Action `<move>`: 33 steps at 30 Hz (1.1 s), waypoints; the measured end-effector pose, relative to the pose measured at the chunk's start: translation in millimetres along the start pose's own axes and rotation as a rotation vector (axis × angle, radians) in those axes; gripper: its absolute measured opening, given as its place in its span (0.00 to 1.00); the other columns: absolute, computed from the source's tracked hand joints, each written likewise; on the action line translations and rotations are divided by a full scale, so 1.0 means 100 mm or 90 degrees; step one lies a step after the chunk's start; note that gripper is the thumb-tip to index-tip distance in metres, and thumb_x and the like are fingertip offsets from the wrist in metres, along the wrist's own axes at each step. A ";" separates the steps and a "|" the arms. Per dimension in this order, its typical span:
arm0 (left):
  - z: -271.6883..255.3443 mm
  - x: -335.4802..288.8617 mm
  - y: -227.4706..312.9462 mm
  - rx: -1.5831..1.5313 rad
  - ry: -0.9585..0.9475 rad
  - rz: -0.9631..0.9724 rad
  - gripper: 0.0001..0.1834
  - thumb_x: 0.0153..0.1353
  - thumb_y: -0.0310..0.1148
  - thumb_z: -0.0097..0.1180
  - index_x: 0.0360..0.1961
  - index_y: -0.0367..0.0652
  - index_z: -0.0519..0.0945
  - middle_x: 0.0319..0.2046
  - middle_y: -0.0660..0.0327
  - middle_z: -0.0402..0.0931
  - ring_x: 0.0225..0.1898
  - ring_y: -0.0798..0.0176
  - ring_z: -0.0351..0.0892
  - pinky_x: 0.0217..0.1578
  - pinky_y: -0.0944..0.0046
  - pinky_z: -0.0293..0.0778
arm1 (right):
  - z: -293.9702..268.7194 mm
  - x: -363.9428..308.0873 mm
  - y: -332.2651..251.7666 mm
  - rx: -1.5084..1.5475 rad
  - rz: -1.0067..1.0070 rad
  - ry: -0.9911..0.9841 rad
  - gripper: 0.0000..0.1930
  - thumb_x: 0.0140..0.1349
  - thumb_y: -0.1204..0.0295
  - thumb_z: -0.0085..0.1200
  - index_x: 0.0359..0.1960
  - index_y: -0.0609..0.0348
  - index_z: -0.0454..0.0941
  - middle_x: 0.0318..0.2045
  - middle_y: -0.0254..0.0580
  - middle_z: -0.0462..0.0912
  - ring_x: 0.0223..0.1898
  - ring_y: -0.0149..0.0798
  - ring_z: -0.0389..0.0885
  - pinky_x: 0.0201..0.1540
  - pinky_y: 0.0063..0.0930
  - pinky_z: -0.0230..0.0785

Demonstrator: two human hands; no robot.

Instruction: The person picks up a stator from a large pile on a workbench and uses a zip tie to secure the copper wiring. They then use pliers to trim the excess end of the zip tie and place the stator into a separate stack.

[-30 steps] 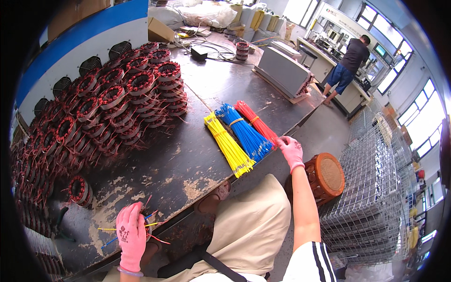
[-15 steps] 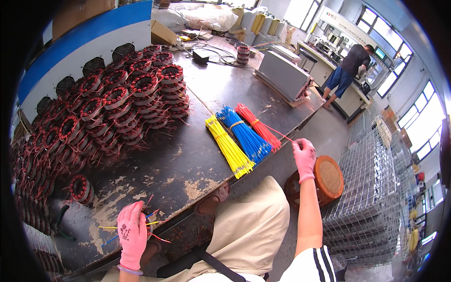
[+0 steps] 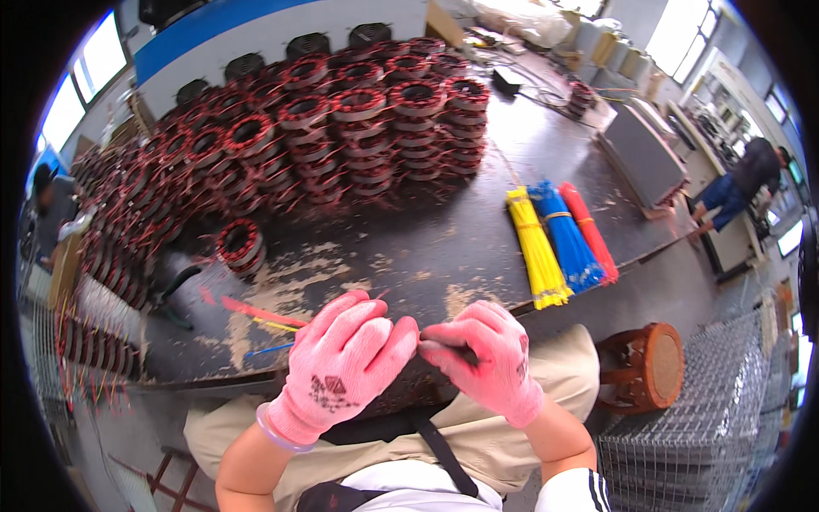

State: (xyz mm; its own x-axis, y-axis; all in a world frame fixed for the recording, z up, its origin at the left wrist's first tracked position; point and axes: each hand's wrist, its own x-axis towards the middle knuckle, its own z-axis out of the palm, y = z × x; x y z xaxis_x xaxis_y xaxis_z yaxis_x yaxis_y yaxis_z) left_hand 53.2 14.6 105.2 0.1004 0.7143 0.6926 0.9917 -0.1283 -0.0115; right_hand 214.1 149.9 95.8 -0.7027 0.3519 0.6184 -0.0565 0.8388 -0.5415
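Note:
My left hand [image 3: 341,363], in a pink glove, is closed round several thin wires. A red wire [image 3: 260,311], blurred by motion, a yellow wire [image 3: 277,325] and a blue wire [image 3: 269,349] stick out from it to the left. Close beside it, my gloved right hand [image 3: 486,358] pinches at the left fingertips; what lies between its fingers is hidden. Both hands are above the table's front edge. To their right lie a yellow wire bundle [image 3: 537,247], a blue wire bundle [image 3: 567,239] and a red wire bundle [image 3: 589,230], side by side.
Stacks of wound motor stators [image 3: 358,136] fill the back left of the dark, worn table [image 3: 426,286]. One stator [image 3: 241,247] stands apart in front. A grey box [image 3: 640,158] is at the far right. A wooden stool [image 3: 653,367] and wire-mesh cages [image 3: 699,427] stand right. Another person [image 3: 751,183] works beyond.
My right hand has left the red bundle with the red wire it was drawing out and come to my left hand. The left hand is raised beside it. The view has swung left.

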 end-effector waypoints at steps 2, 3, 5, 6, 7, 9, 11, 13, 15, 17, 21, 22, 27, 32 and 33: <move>-0.01 -0.22 -0.07 0.020 -0.013 -0.130 0.18 0.47 0.25 0.67 0.42 0.48 0.85 0.35 0.63 0.77 0.38 0.55 0.82 0.35 0.59 0.80 | 0.19 0.06 0.13 0.076 0.111 -0.048 0.09 0.57 0.69 0.68 0.37 0.56 0.85 0.29 0.43 0.82 0.32 0.49 0.82 0.37 0.38 0.74; -0.03 -0.34 -0.13 0.031 -0.007 -0.204 0.17 0.50 0.23 0.67 0.43 0.47 0.85 0.35 0.62 0.76 0.37 0.55 0.82 0.33 0.59 0.78 | 0.30 0.09 0.26 0.082 0.169 -0.060 0.09 0.60 0.66 0.65 0.39 0.56 0.85 0.31 0.44 0.83 0.35 0.50 0.83 0.39 0.38 0.75; 0.05 -0.46 -0.22 -0.006 0.020 -0.301 0.14 0.57 0.20 0.66 0.44 0.43 0.84 0.39 0.58 0.75 0.35 0.55 0.81 0.32 0.59 0.77 | 0.53 0.06 0.58 0.046 0.255 -0.152 0.14 0.65 0.59 0.60 0.42 0.56 0.86 0.35 0.46 0.84 0.40 0.51 0.84 0.42 0.40 0.75; 0.14 -0.53 -0.23 -0.027 0.027 -0.325 0.15 0.56 0.21 0.66 0.45 0.43 0.83 0.40 0.58 0.75 0.35 0.54 0.82 0.33 0.59 0.78 | 0.68 0.01 0.74 0.021 0.276 -0.236 0.18 0.67 0.55 0.57 0.43 0.56 0.86 0.37 0.48 0.85 0.42 0.51 0.84 0.44 0.40 0.75; 0.28 -0.60 -0.25 -0.050 0.035 -0.346 0.16 0.56 0.21 0.66 0.46 0.43 0.83 0.41 0.57 0.75 0.34 0.54 0.82 0.33 0.58 0.79 | 0.85 -0.03 0.85 0.042 0.264 -0.305 0.21 0.68 0.52 0.54 0.44 0.57 0.86 0.39 0.48 0.85 0.45 0.51 0.84 0.45 0.41 0.75; 0.47 -0.67 -0.25 -0.106 0.023 -0.403 0.17 0.57 0.20 0.64 0.48 0.41 0.82 0.45 0.54 0.73 0.35 0.52 0.82 0.35 0.57 0.79 | 1.02 0.08 0.82 0.154 0.312 -0.368 0.20 0.68 0.54 0.54 0.44 0.60 0.85 0.33 0.49 0.85 0.36 0.47 0.85 0.43 0.37 0.75; 0.67 -0.79 -0.28 -0.105 0.020 -0.434 0.16 0.61 0.23 0.62 0.51 0.43 0.81 0.45 0.54 0.73 0.37 0.51 0.82 0.36 0.57 0.79 | 1.09 0.18 0.73 0.253 0.409 -0.406 0.18 0.67 0.58 0.56 0.43 0.62 0.85 0.29 0.49 0.85 0.32 0.44 0.84 0.41 0.35 0.75; 0.74 -0.81 -0.28 -0.126 0.019 -0.465 0.16 0.63 0.25 0.61 0.53 0.44 0.79 0.45 0.54 0.73 0.38 0.50 0.82 0.36 0.56 0.79 | 1.22 0.13 0.73 0.345 0.444 -0.364 0.15 0.66 0.62 0.57 0.42 0.62 0.85 0.27 0.48 0.84 0.30 0.40 0.83 0.39 0.33 0.75; 0.76 -0.81 -0.25 -0.154 0.019 -0.506 0.16 0.64 0.26 0.60 0.53 0.44 0.78 0.45 0.55 0.73 0.38 0.49 0.82 0.36 0.56 0.79 | 1.27 0.10 0.71 0.348 0.460 -0.318 0.12 0.65 0.64 0.58 0.41 0.60 0.85 0.29 0.47 0.84 0.32 0.41 0.83 0.40 0.33 0.75; 0.77 -0.85 -0.29 -0.171 -0.004 -0.499 0.15 0.65 0.26 0.60 0.53 0.44 0.78 0.45 0.55 0.73 0.38 0.49 0.82 0.36 0.55 0.79 | 1.28 0.04 0.67 0.296 0.399 -0.250 0.10 0.64 0.67 0.59 0.40 0.59 0.86 0.30 0.46 0.84 0.34 0.42 0.83 0.40 0.34 0.75; 0.67 -0.89 -0.41 -0.216 -0.066 -0.451 0.11 0.61 0.25 0.60 0.46 0.45 0.79 0.43 0.57 0.75 0.37 0.51 0.84 0.35 0.56 0.80 | 1.11 -0.06 0.51 0.144 0.250 -0.160 0.07 0.61 0.71 0.61 0.39 0.55 0.86 0.31 0.44 0.83 0.37 0.45 0.82 0.41 0.36 0.74; 0.65 -0.90 -0.43 -0.238 -0.088 -0.425 0.11 0.60 0.25 0.60 0.45 0.45 0.80 0.43 0.58 0.75 0.36 0.51 0.84 0.35 0.56 0.80 | 1.04 -0.10 0.47 0.117 0.254 -0.158 0.07 0.60 0.72 0.61 0.39 0.54 0.86 0.31 0.43 0.82 0.37 0.46 0.81 0.41 0.37 0.74; 0.62 -0.86 -0.49 -0.246 -0.151 -0.362 0.08 0.60 0.28 0.62 0.41 0.45 0.80 0.44 0.58 0.76 0.38 0.50 0.83 0.35 0.55 0.79 | 1.00 -0.18 0.51 0.074 0.129 -0.088 0.06 0.58 0.77 0.62 0.38 0.56 0.83 0.36 0.41 0.83 0.40 0.47 0.81 0.44 0.37 0.74; 0.55 -0.76 -0.47 -0.281 -0.177 -0.362 0.08 0.61 0.27 0.61 0.41 0.42 0.81 0.44 0.56 0.76 0.39 0.47 0.82 0.38 0.53 0.79 | 1.03 -0.09 0.61 0.175 0.146 -0.147 0.08 0.60 0.78 0.59 0.41 0.59 0.81 0.40 0.44 0.85 0.45 0.49 0.83 0.48 0.38 0.76; 0.54 -0.75 -0.46 -0.284 -0.183 -0.366 0.08 0.61 0.27 0.61 0.41 0.42 0.81 0.44 0.56 0.76 0.39 0.47 0.82 0.38 0.53 0.78 | 1.00 -0.07 0.59 0.193 0.201 -0.186 0.08 0.63 0.80 0.58 0.43 0.61 0.81 0.41 0.44 0.86 0.42 0.42 0.84 0.44 0.32 0.76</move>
State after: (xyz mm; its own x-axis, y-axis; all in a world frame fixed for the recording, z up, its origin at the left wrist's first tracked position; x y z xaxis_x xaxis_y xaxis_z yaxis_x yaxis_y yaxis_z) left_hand 4.0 3.7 14.6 -0.3417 0.8949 0.2872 0.7747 0.0952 0.6251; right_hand 144.2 155.2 2.7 -0.8850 0.4005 0.2374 0.0173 0.5378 -0.8429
